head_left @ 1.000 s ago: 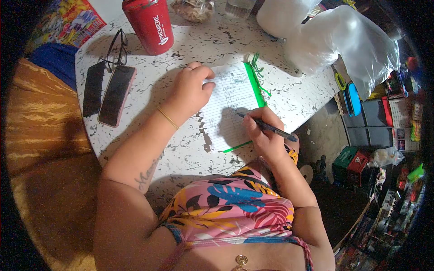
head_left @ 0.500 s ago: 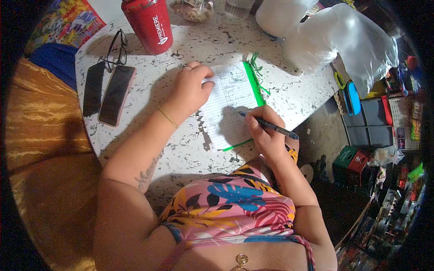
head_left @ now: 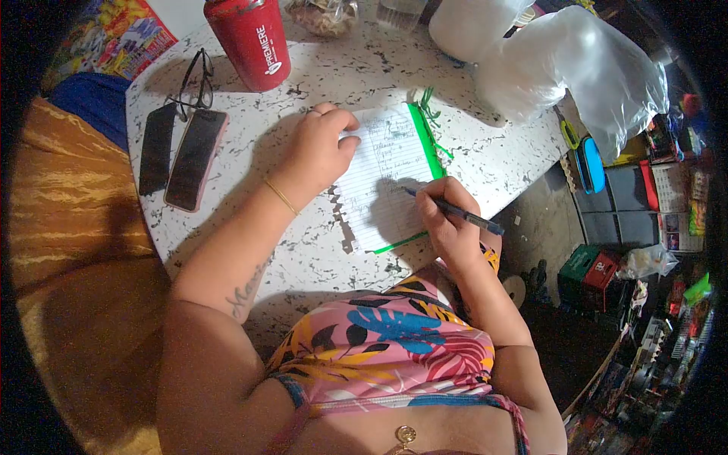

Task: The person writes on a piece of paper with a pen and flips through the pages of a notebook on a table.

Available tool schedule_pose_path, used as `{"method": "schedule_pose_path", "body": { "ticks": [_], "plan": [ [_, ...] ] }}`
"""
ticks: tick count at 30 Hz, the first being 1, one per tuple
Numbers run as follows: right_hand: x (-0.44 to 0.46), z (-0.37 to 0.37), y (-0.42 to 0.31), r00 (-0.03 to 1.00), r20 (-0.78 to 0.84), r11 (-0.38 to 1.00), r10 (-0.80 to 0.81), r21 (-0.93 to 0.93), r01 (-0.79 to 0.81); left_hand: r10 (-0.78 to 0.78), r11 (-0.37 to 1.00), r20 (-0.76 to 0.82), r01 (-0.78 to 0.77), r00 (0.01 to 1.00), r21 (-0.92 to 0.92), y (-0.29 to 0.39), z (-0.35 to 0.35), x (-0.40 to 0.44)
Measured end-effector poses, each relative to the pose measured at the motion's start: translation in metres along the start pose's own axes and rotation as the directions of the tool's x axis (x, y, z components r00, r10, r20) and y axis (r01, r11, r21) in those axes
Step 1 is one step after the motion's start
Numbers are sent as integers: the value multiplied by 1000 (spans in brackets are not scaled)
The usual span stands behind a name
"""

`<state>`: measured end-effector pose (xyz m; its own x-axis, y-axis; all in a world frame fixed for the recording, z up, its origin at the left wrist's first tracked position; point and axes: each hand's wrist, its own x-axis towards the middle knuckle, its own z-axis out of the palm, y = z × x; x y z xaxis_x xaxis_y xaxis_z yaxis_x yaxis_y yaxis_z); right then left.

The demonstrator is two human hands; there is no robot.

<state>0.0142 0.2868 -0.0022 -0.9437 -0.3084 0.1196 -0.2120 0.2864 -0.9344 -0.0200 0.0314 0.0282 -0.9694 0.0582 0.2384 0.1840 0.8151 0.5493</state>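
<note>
A lined notebook [head_left: 379, 163] with green edges and handwriting lies on the speckled white table [head_left: 296, 265]. My right hand [head_left: 453, 221] grips a dark pen [head_left: 474, 218], its tip low on the written lines. At the page's upper left edge rests my left hand [head_left: 322, 145], fingers curled, thumb and forefinger slightly apart; whether anything is between them cannot be made out.
A phone [head_left: 196, 161], a dark flat object [head_left: 157, 150] and eyeglasses [head_left: 199, 85] lie at left. Behind stand a red tumbler [head_left: 254, 45] and a bag of food [head_left: 326, 17]. White plastic bags [head_left: 561, 64] sit back right, near blue-handled scissors [head_left: 590, 165].
My right hand and the pen have shifted slightly to the right across the page. My left hand has stayed in place.
</note>
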Motion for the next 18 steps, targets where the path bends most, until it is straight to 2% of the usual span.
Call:
{"method": "schedule_pose_path", "body": {
  "ticks": [4, 7, 10, 13, 16, 18],
  "plan": [
    [0, 1, 3, 1000, -11, 998, 0, 64, 0, 2, 1000, -3, -2, 1000, 0, -1, 1, 0],
    [1, 0, 2, 994, -22, 986, -106, -133, 102, 5, 1000, 0, -5, 1000, 0, -1, 1, 0],
    [0, -2, 5, 996, -17, 986, -88, -144, 85, -2, 1000, 3, 2, 1000, 9, 1, -1, 0],
    [-1, 0, -6, 973, -232, 1000, -8, 0, 9, -1, 1000, 8, 1, 1000, -2, 0, 0, 0],
    [1, -10, -5, 953, -276, 990, -120, -105, 95, 23, 1000, -8, -23, 1000, 18, 0, 0, 1],
    [-1, -16, -5, 979, -199, 996, -53, -85, 36, 24, 999, -8, -24, 1000, 26, 0, 0, -1]
  ]
}}
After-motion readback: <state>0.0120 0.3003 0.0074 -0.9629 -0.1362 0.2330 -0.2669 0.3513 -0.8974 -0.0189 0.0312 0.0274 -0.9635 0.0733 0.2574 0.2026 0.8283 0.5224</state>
